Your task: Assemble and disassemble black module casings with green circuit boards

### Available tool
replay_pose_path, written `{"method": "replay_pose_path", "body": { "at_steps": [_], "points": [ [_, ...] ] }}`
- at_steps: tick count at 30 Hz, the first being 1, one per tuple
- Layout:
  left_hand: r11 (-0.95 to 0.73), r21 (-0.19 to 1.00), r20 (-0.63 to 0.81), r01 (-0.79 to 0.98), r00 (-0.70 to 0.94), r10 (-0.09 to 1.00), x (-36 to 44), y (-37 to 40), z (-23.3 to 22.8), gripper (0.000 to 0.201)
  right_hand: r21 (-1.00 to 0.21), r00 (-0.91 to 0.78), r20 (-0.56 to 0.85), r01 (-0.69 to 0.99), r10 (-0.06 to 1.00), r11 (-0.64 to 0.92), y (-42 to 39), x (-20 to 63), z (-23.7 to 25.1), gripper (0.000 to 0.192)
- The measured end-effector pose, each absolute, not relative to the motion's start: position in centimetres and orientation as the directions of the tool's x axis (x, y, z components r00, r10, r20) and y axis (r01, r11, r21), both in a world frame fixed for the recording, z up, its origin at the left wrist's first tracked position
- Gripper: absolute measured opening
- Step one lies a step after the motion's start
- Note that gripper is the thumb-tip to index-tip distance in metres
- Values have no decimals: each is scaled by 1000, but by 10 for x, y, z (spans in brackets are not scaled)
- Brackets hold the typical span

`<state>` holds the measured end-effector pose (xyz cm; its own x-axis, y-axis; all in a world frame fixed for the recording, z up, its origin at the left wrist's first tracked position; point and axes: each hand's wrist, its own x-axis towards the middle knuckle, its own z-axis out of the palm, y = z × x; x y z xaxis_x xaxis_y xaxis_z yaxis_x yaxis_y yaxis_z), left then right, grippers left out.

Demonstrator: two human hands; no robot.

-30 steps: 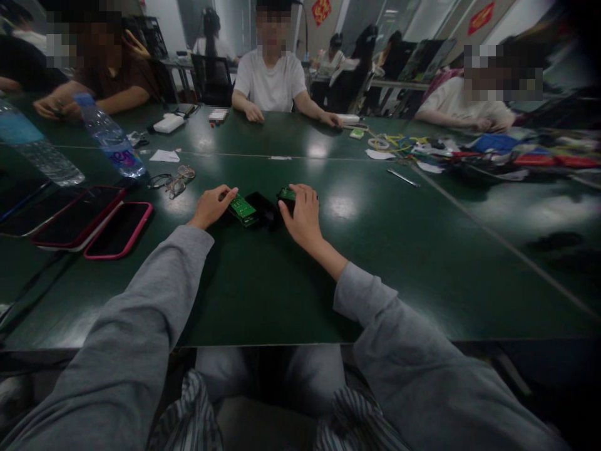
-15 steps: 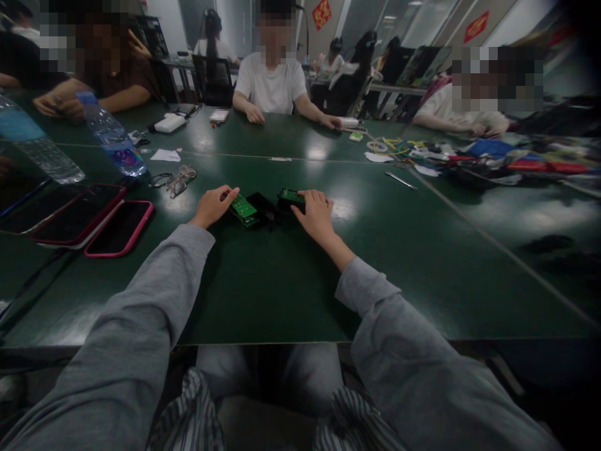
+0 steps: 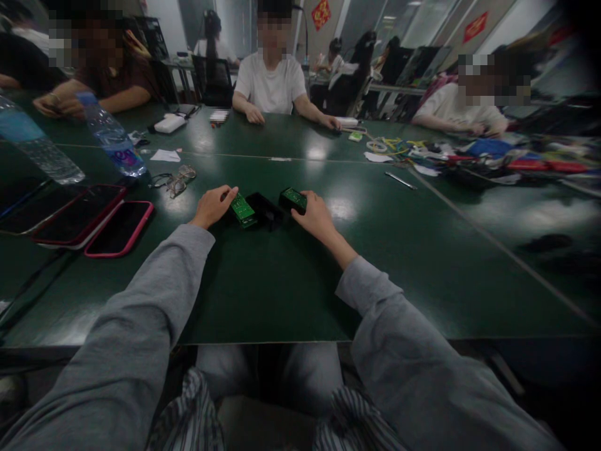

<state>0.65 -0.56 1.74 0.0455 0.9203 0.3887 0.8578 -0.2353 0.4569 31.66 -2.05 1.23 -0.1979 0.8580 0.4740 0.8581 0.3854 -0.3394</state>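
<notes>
Dark green desk (image 3: 263, 294), other people seated at 12 o'clock. Left hand (image 3: 212, 205) pinches green circuit board (image 3: 243, 208); right hand (image 3: 318, 216) grips second green board (image 3: 293, 199). Black casing (image 3: 265, 210) lies between them. Step looks like sorting parts; next move needs steady grip, careful alignment with casing.

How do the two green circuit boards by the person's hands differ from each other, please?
The left circuit board lies bare and slightly tilted at the left hand fingertips, while the right circuit board sits on top of a black housing. The left one looks brighter green and more fully exposed; the right one is partly covered by the right hand. Both are small, green and rectangular, flanking a black case.
</notes>
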Motion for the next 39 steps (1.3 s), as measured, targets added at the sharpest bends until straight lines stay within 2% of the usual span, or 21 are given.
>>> {"method": "replay_pose_path", "body": {
  "at_steps": [8, 12, 18, 28, 39],
  "points": [
    [-285, 442, 455, 850, 62, 889, 7, -6, 16, 47, -353, -190, 492, 848, 849, 395, -19, 316, 9, 51],
    [-362, 372, 582, 855, 90, 808, 9, -7, 18, 38, -377, -174, 492, 840, 853, 390, -19, 315, 9, 50],
    [-368, 326, 696, 871, 42, 717, 13, -9, 21, 34, -401, -167, 509, 822, 845, 404, -24, 311, 14, 51],
    [-388, 258, 734, 885, 82, 674, 17, -10, 21, 34, -328, -217, 624, 799, 750, 504, -36, 301, 25, 52],
    [-412, 177, 707, 894, 176, 685, 26, -16, 26, 31, -212, -341, 635, 787, 694, 580, -46, 294, 33, 52]
  ]
}}
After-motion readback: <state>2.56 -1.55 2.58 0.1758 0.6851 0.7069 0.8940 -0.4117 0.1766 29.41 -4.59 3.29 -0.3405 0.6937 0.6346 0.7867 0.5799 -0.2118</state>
